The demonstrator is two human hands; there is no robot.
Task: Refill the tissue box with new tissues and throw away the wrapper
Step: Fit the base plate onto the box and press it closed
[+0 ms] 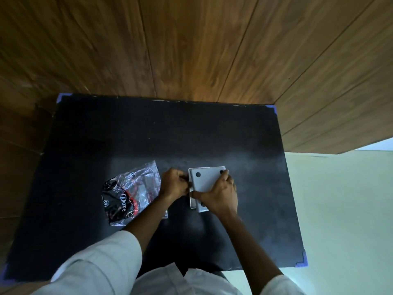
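Right hand (221, 194) grip: tissue box (207, 182) | left hand (174, 184) grip: its left edge | box underside apparently up

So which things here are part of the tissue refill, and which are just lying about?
Part of the job:
- white tissue box, held by left hand and right hand
- plastic wrapper, beside the box

Just there:
- black table
- wood-panelled wall
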